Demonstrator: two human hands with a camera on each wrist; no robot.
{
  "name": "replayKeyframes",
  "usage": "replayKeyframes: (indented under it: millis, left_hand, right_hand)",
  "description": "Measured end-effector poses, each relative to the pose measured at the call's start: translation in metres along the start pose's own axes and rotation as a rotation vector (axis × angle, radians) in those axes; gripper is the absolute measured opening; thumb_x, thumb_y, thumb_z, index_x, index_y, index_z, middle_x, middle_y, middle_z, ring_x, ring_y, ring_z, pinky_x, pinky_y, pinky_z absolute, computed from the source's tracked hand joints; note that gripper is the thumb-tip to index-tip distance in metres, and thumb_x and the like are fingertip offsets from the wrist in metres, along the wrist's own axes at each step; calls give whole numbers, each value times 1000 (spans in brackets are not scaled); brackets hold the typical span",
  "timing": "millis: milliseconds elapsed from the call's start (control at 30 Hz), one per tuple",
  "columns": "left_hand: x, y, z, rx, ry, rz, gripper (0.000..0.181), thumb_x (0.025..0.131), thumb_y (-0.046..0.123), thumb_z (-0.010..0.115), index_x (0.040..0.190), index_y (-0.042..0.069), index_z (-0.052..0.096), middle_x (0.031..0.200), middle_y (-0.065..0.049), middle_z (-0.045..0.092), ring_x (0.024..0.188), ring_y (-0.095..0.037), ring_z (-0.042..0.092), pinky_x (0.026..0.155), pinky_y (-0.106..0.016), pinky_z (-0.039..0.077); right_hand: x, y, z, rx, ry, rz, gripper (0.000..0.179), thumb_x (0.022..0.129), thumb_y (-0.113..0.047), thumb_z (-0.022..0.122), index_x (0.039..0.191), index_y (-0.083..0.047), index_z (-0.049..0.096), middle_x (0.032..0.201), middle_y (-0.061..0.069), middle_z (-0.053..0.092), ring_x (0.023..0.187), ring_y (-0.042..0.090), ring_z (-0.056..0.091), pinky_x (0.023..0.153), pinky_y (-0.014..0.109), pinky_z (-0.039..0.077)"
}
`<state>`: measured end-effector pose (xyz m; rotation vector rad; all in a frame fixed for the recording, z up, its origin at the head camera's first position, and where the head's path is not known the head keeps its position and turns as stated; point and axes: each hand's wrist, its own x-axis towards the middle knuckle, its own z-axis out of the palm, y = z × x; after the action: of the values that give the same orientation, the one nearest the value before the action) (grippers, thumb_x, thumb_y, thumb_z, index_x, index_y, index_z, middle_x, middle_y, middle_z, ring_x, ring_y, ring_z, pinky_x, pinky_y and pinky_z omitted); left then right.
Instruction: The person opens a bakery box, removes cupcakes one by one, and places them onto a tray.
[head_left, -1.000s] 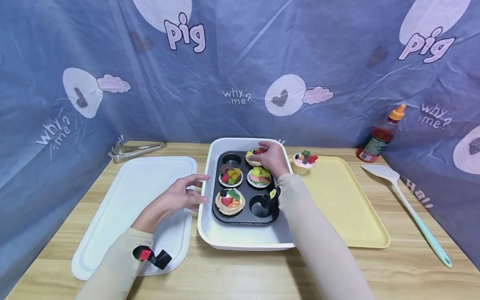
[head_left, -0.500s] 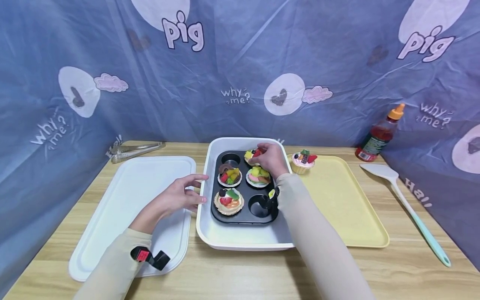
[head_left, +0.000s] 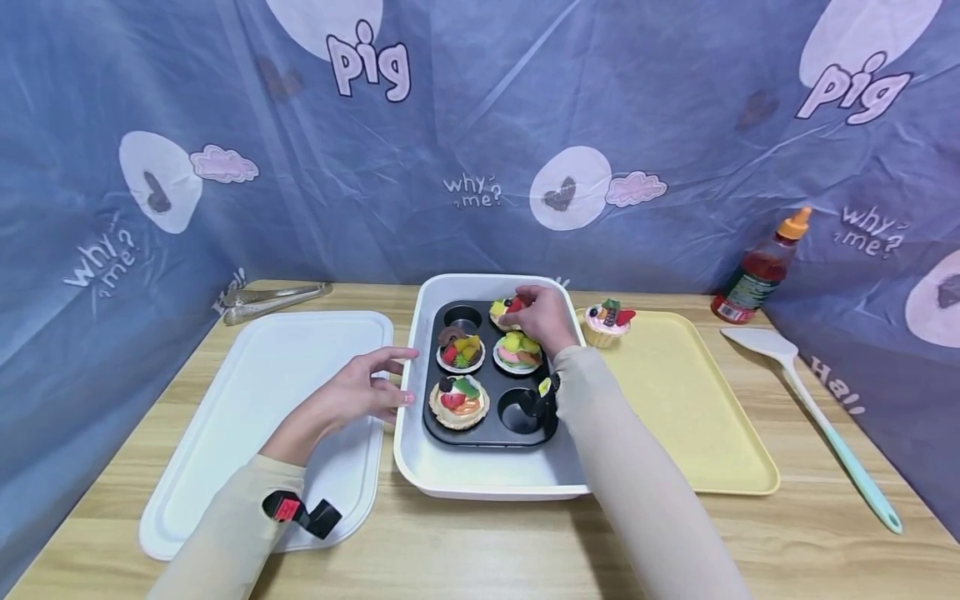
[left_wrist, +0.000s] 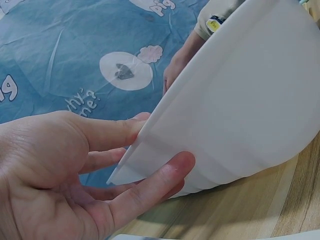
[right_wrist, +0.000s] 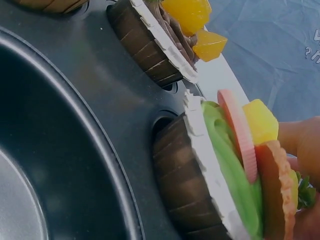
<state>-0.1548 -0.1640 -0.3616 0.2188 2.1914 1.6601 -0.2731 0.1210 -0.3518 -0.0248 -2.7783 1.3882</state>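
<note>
In the head view my right hand (head_left: 540, 315) grips a fruit-topped tart (head_left: 503, 313) at the far right cup of a black muffin tin (head_left: 491, 439). The tin lies inside a white rectangular tub (head_left: 487, 483). Nearer in the same column sits a green-creamed cupcake (right_wrist: 230, 165) with yellow fruit pieces. A chocolate-creamed cupcake (head_left: 461, 353) and a wide fruit tart (head_left: 458, 403) fill two left cups. My left hand (left_wrist: 75, 170) has its fingers spread against the tub's left side, fingertips at the rim and outer wall. Most of the right fingers are hidden in the right wrist view.
A white tray (head_left: 247, 417) lies left of the tub, with metal tongs (head_left: 273, 302) behind it. To the right, a pink-creamed cupcake (head_left: 607, 323) stands on a yellow tray (head_left: 697, 417). Farther right are a sauce bottle (head_left: 757, 271) and a white-and-mint spatula (head_left: 817, 408).
</note>
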Motion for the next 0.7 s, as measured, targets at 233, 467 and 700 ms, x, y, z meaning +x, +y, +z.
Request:
replayKeyframes:
  millis: [233, 467, 700]
  left_hand:
    - [0, 0, 0, 3, 4, -3, 70, 89, 0, 73, 151, 5, 42, 129, -25, 49, 84, -16, 67, 70, -40, 64]
    - [0, 1, 0, 2, 2, -3, 70, 89, -1, 73, 151, 4, 41, 128, -25, 49, 83, -16, 67, 69, -40, 64]
    - [1, 0, 0, 1, 1, -9, 70, 89, -1, 73, 151, 4, 41, 128, -25, 50, 84, -16, 67, 70, -40, 64]
  right_hand:
    - [0, 0, 0, -4, 3, -4, 58, 76, -7, 86, 130, -1, 66, 124, 16, 70, 106, 28, 64, 97, 40, 53]
    - [-1, 0, -1, -8, 8, -8, 59, 76, -7, 86, 131, -1, 65, 124, 16, 70, 106, 28, 64, 96, 40, 54]
    - [-1, 0, 0, 6, 12, -4, 59, 76, -7, 86, 131, -2, 66, 127, 15, 69, 112, 29, 64, 101, 41, 52]
